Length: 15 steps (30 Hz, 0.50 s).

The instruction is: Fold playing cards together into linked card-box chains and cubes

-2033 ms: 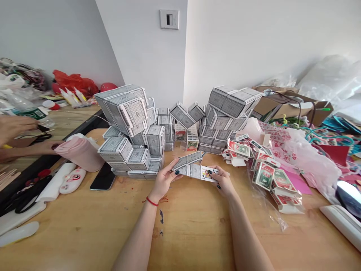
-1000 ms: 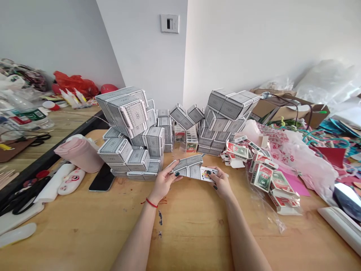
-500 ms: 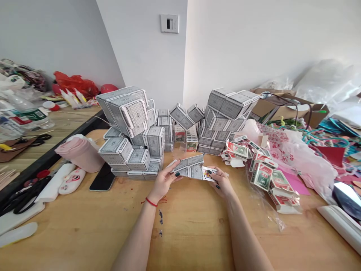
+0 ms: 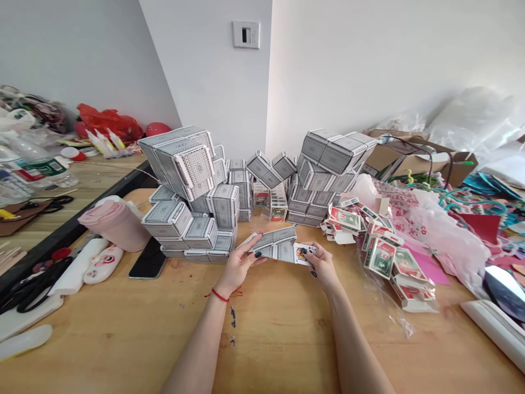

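Note:
My left hand [image 4: 241, 264] is closed around the left end of a small folded-card piece [image 4: 275, 242] with grey patterned backs, held above the table. My right hand [image 4: 320, 262] pinches a face-up playing card [image 4: 302, 253] at the piece's right end; its left edge meets the patterned cards, and whether it is tucked in I cannot tell. Beyond my hands stand stacked blocks made of playing cards, a left stack [image 4: 192, 213] and a right stack [image 4: 324, 175]. Between them, a few tilted card blocks [image 4: 269, 168] sit above card boxes [image 4: 278, 207].
Torn red and green card boxes [image 4: 383, 254] lie to the right beside a plastic bag [image 4: 435, 230]. A phone [image 4: 147, 258], a pink roll [image 4: 115, 221] and black scissors [image 4: 41, 282] are on the left. A white case [image 4: 496, 328] rests at the right edge.
Both hands stay nearly in place with the card piece. The right fingers and the face-up card have shifted very slightly.

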Available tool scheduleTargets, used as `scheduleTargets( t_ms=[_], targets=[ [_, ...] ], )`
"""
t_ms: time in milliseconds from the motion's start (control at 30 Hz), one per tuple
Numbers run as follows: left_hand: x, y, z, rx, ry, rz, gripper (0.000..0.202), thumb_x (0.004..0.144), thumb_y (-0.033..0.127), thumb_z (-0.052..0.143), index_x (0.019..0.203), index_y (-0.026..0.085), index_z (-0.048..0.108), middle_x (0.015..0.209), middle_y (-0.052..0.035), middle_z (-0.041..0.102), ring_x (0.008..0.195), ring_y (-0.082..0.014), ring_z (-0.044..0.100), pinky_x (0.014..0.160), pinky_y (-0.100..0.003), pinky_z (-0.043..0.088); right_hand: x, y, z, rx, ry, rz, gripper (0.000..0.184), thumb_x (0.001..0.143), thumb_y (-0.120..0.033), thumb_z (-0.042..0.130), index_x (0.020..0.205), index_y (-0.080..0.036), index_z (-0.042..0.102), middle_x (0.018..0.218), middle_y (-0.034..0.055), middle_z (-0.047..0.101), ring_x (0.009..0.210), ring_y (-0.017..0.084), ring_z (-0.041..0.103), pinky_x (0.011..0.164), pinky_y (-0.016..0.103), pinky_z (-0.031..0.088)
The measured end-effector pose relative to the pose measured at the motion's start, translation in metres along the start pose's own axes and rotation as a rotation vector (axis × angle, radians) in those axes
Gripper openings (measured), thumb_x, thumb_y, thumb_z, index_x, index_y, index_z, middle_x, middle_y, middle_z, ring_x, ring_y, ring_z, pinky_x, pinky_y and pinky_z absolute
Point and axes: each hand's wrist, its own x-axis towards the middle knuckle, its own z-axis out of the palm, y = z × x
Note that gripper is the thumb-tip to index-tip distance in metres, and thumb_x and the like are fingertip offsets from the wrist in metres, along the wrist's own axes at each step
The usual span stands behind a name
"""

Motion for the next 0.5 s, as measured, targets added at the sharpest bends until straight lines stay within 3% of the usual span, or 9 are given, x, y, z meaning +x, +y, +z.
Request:
scheduleTargets(
  t_ms=[200, 333, 500],
  targets=[
    [0.0002, -0.002, 0.0015, 0.059, -0.023, 0.006, 0.044, 0.077, 0.028, 0.06, 0.12, 0.025, 0.055, 0.143, -0.0046, 0.034, 0.126, -0.0293, 0.038, 0.093, -0.043, 0.047, -0.0029, 0.0017, -0.0003, -0.118, 0.094, -0.008, 0.033, 0.063, -0.039, 0.067, 0.087, -0.019, 0.055, 0.054, -0.0036, 0.054, 0.035, 0.006, 0.035, 0.031, 0.018, 0.022],
    [0.0005, -0.0021, 0.0033, 0.015, -0.026, -0.006, 0.045, 0.077, 0.028, 0.06, 0.122, 0.026, 0.053, 0.143, -0.0052, 0.035, 0.123, -0.0288, 0.043, 0.094, -0.045, 0.046, -0.0019, 0.0051, 0.0, -0.016, 0.055, 0.042, 0.036, 0.061, -0.039, 0.067, 0.088, -0.019, 0.054, 0.048, -0.0061, 0.049, 0.034, 0.005, 0.03, 0.031, 0.018, 0.019],
    [0.0, 0.0001, 0.0031, -0.025, -0.032, -0.009, 0.046, 0.077, 0.027, 0.061, 0.122, 0.026, 0.053, 0.145, -0.0048, 0.031, 0.126, -0.0306, 0.038, 0.095, -0.045, 0.045, -0.0034, 0.0058, 0.0033, 0.032, 0.005, 0.057, 0.037, 0.062, -0.039, 0.067, 0.089, -0.019, 0.053, 0.048, -0.0075, 0.045, 0.034, 0.004, 0.026, 0.032, 0.018, 0.017]
  ],
)
